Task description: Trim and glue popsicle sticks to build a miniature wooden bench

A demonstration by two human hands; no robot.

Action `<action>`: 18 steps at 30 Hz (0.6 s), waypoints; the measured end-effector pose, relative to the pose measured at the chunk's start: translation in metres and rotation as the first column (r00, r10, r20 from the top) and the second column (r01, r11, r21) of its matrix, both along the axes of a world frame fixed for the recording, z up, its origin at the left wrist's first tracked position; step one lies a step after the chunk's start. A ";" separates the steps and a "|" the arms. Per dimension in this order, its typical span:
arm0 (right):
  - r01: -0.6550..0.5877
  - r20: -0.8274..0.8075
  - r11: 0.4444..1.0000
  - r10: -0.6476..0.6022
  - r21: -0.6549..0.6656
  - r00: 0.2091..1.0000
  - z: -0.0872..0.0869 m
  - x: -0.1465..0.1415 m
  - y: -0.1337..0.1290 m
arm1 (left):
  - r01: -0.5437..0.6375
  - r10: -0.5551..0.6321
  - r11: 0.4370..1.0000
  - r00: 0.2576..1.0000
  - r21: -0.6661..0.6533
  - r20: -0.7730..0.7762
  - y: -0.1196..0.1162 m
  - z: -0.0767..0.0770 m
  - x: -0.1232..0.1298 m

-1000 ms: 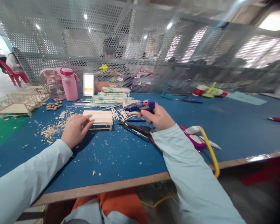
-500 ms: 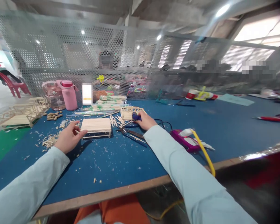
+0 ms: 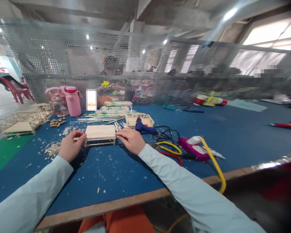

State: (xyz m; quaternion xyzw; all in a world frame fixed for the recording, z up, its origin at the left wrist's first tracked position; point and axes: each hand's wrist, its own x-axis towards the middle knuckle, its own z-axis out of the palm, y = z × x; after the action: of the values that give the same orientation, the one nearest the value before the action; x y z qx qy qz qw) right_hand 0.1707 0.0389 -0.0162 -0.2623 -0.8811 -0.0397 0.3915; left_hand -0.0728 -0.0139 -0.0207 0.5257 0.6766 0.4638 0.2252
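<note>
A small platform [image 3: 100,132] built of thin wooden sticks, flat-topped on short legs, rests on the blue tabletop in front of me. My left hand [image 3: 72,145] grips its left edge between thumb and fingers. At the right edge, my right hand [image 3: 132,140] pinches it the same way. Behind my right hand lies a blue hot glue gun [image 3: 145,127] with a black cord, its upper end against a railed stick model [image 3: 133,118]. Several loose short sticks [image 3: 118,125] are partly hidden by my right hand.
Yellow-handled [image 3: 171,147] and red-handled [image 3: 174,158] tools lie right of my hand, near a purple-and-white device [image 3: 196,149]. Bundled sticks [image 3: 116,106], a pink bottle [image 3: 73,103], peanuts [image 3: 57,122] and wood scraps [image 3: 52,149] lie behind and left. A perforated metal screen [image 3: 70,61] stands behind.
My right hand has let go of the glue gun, which now lies by the railed model, and moved left to the platform's right edge. My left hand has closed on the left edge.
</note>
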 end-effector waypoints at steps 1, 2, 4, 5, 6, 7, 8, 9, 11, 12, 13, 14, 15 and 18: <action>0.004 0.004 1.000 -0.004 0.009 1.000 -0.002 0.000 0.001 | -0.009 0.009 1.000 1.000 -0.006 -0.025 -0.001 0.000 -0.001; 0.006 0.012 1.000 -0.006 0.019 1.000 -0.004 0.000 0.003 | -0.012 0.012 1.000 0.999 -0.011 -0.044 -0.001 0.001 -0.002; 0.005 0.036 0.999 -0.006 0.034 0.999 -0.005 0.001 0.005 | -0.012 0.011 1.000 0.997 -0.013 -0.082 -0.001 0.000 -0.004; 0.004 0.048 0.999 -0.006 0.038 0.999 -0.005 0.001 0.006 | -0.016 0.015 1.000 0.994 -0.012 -0.106 -0.001 0.000 -0.005; 0.007 0.057 0.999 -0.009 0.041 0.998 -0.006 0.001 0.006 | -0.025 0.023 1.000 0.991 -0.011 -0.132 -0.001 0.000 -0.005; 0.014 0.063 0.999 -0.016 0.042 0.998 -0.006 0.001 0.006 | -0.034 0.032 0.999 0.986 -0.013 -0.161 -0.002 0.001 -0.005; 0.024 0.066 0.999 -0.026 0.041 0.997 -0.005 0.001 0.006 | -0.044 0.040 0.999 0.982 -0.015 -0.186 -0.002 0.001 -0.005; 0.034 0.066 0.999 -0.036 0.039 0.997 -0.005 0.001 0.006 | -0.050 0.045 0.999 0.978 -0.019 -0.205 -0.002 0.003 -0.004; 0.046 0.067 0.998 -0.048 0.036 0.997 -0.005 0.000 0.005 | -0.056 0.049 0.998 0.972 -0.025 -0.229 -0.004 0.005 -0.002; 0.048 0.070 0.998 -0.050 0.035 0.996 -0.005 0.000 0.005 | -0.060 0.052 0.998 0.969 -0.028 -0.240 -0.004 0.007 -0.002; 0.049 0.074 0.998 -0.051 0.034 0.996 -0.006 0.000 0.005 | -0.065 0.055 0.997 0.967 -0.032 -0.250 -0.005 0.008 -0.001; 0.050 0.080 0.998 -0.052 0.032 0.995 -0.006 0.000 0.005 | -0.069 0.057 0.997 0.965 -0.036 -0.257 -0.005 0.009 0.000; 0.054 0.086 0.998 -0.056 0.028 0.995 -0.006 0.000 0.005 | -0.072 0.059 0.997 0.963 -0.041 -0.262 -0.005 0.010 0.000; 0.072 0.101 0.997 -0.071 0.001 0.992 -0.005 0.000 0.005 | -0.073 0.060 0.996 0.963 -0.043 -0.261 -0.005 0.010 0.000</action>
State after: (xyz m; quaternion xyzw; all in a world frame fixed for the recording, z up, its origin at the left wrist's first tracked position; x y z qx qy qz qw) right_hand 0.1705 0.0436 -0.0216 -0.2917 -0.8899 -0.0660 0.3443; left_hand -0.0724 -0.0184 -0.0104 0.5529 0.7294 0.3804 0.1325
